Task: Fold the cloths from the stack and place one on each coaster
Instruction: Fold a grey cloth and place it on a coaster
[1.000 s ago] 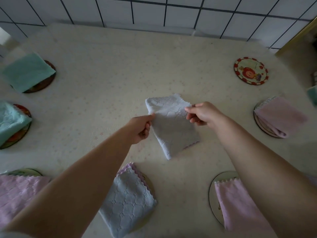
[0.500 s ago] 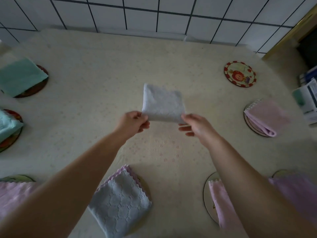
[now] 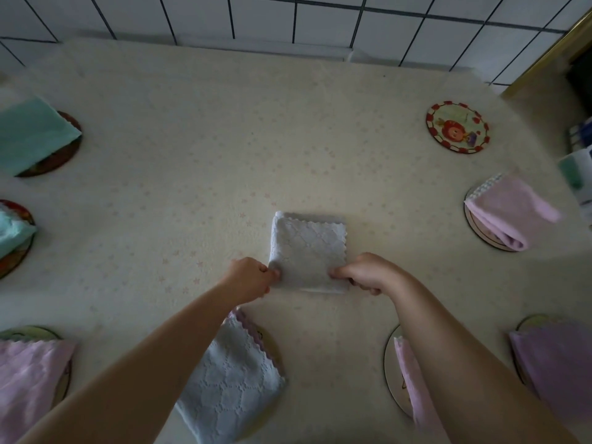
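Observation:
A pale blue-grey cloth (image 3: pixel 309 251), folded into a small square, lies flat on the table's middle. My left hand (image 3: pixel 251 277) pinches its near left corner and my right hand (image 3: pixel 365 274) pinches its near right corner. A round coaster (image 3: pixel 457 126) with a red rim and a cartoon picture sits bare at the far right. Other coasters around the table carry folded cloths: pink (image 3: pixel 509 209), lilac (image 3: pixel 557 360), pink (image 3: pixel 413 379), blue-grey (image 3: pixel 230 382), pink (image 3: pixel 28 370), and two green ones (image 3: pixel 30 129) (image 3: pixel 11 230).
The cream tablecloth (image 3: pixel 192 155) covers the table up to a white tiled wall (image 3: pixel 288 20). Boxes or papers (image 3: pixel 579 174) stand off the right edge. No stack of unfolded cloths is in view.
The cloth was held up in the air between both hands; it now lies flat on the table, folded to a square, with both hands at its near corners.

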